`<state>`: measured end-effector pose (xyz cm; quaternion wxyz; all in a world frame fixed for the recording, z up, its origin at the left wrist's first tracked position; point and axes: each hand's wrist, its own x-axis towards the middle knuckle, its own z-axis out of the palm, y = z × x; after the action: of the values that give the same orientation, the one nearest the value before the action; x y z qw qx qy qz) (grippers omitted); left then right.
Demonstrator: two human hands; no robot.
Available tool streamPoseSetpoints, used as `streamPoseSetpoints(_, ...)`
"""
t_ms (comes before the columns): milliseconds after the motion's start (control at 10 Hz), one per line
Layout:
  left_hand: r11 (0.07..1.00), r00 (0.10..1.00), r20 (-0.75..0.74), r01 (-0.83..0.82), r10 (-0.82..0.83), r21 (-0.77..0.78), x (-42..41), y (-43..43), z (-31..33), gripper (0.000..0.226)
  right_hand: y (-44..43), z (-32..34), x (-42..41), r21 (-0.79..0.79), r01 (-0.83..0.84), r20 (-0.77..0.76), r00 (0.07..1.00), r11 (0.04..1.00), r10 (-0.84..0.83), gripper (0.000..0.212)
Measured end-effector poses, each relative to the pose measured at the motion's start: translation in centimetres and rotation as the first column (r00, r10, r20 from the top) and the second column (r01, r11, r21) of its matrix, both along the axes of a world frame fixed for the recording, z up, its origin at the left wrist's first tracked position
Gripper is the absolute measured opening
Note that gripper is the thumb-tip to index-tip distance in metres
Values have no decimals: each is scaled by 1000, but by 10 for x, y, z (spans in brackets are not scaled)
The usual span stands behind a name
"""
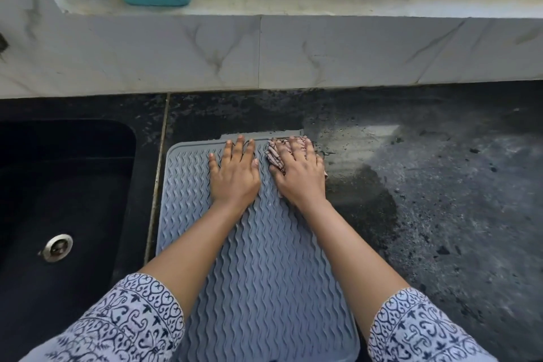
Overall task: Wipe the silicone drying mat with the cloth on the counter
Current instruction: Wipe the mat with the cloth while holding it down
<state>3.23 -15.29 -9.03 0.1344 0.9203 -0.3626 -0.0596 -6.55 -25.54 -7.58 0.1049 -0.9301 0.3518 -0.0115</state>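
- Black sink at the counter's left end, metal drain in its floor.
- Grey, wavy-ribbed silicone mat lies beside the sink, reaching the counter's near edge.
- Left hand flat on the mat, fingers straight, apart.
- Right hand, fingers spread, presses the crumpled cloth onto the mat's far right corner.

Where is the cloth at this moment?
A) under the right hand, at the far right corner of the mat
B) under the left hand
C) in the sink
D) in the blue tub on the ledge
A: the cloth lies under the right hand at the far right corner of the mat, while the left hand rests flat on bare mat.
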Motion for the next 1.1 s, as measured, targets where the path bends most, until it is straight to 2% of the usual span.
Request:
streamPoseSetpoints(200, 1000, 1000, -1, -5, 5, -5, 0, 0, -1, 52, 32, 12, -19, -132, 6, -36, 999, 991, -11, 47)
streamPoseSetpoints(300, 1000, 1000, 2, -7, 7, -6, 0, 0, -2, 52, 56, 23, -55, -109, -3, -70, 998, 994, -5, 46)
streamPoseSetpoints(400, 1000, 1000, 2, -4, 4, 0, 1, 1, -2, 53, 71, 44, -88, 50, -16, -163, 986, 999, 24, 40)
streamPoseSetpoints(500, 1000, 1000, -3, 9, -9, -4, 1, 1, -3, 53, 58, 62, -81, 188, 75, -34, 997, 979, -70, 29)
streamPoseSetpoints(600, 1000, 1000, 1, 1, -1, -18, 2, 1, -3, 53, 32, 45, -34, 170, 125, 84, 986, 977, -141, 43)
streamPoseSetpoints(700, 1000, 1000, 10, 1, -1, -23, 1, 0, -3, 52, 20, 12, -1, 31, 95, 6, 995, 995, -95, 55)
streamPoseSetpoints(800, 1000, 1000, 13, -5, 5, -26, 2, 0, -5, 52, 14, -2, -3, -28, 80, 24, 997, 996, -79, 56)
streamPoseSetpoints(900, 1000, 1000, 19, -4, 4, -23, 1, 0, -5, 53, 20, 5, -12, -74, 16, 88, 996, 997, -9, 46)
streamPoseSetpoints(1000, 1000, 1000, 7, -3, 3, -20, 2, 0, -6, 53, 39, 10, -32, -129, -9, 76, 997, 992, 19, 39)
streamPoseSetpoints(1100, 1000, 1000, 2, 7, -7, -14, 2, 1, -5, 53, 71, 28, -70, -113, -48, 5, 999, 992, 49, 36)
